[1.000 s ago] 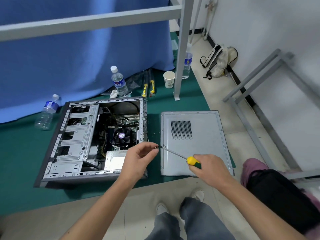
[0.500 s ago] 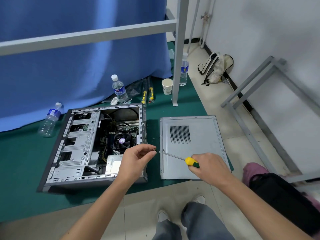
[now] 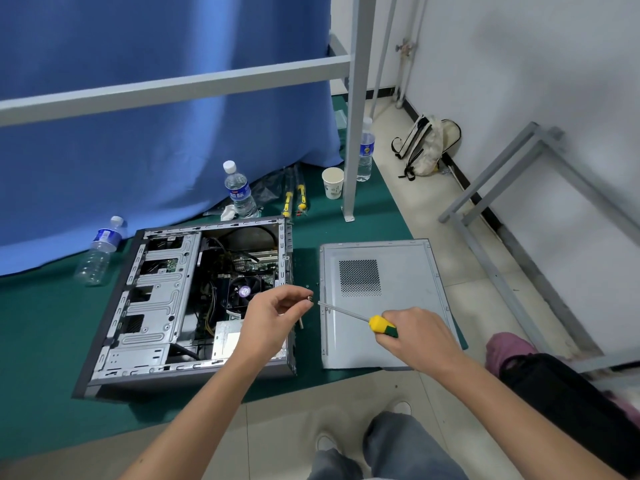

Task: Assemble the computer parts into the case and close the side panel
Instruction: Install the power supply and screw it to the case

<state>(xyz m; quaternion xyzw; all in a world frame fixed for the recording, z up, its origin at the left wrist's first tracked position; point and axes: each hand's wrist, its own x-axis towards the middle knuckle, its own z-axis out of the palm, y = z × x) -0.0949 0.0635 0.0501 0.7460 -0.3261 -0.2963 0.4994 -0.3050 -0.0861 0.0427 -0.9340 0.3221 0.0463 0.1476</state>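
The person stood over a green mat (image 3: 52, 341) spread on the floor. On it the computer case (image 3: 180, 299) lay on its side with its open face up, so the drive cage, the cables and the cooler fan (image 3: 243, 292) inside showed plainly. The grey side panel (image 3: 388, 303) lay flat just to the right of the case, apart from it, its perforated vent facing up and its near corner running off the mat onto the tiled floor.

The left hand (image 3: 273, 320) hovered above the case's right edge, its thumb and forefinger pinching a small screw (image 3: 310, 299). The right hand (image 3: 420, 339) was closed around the yellow-and-green handle of a screwdriver (image 3: 367, 322), held above the side panel; the shaft pointed left and its tip sat just beside the screw, and I could not tell whether the two touched.

Behind the case stood an upright water bottle (image 3: 239, 190) in front of a blue curtain (image 3: 156, 98), and another bottle (image 3: 98, 252) lay tipped over at the case's left. A paper cup (image 3: 332, 183) stood next to a grey metal post (image 3: 358, 105), with a third bottle (image 3: 365, 150) behind the post. Two yellow-handled tools (image 3: 294, 202) lay on the mat near the cup. A pale backpack (image 3: 427, 147) leaned against the white wall.
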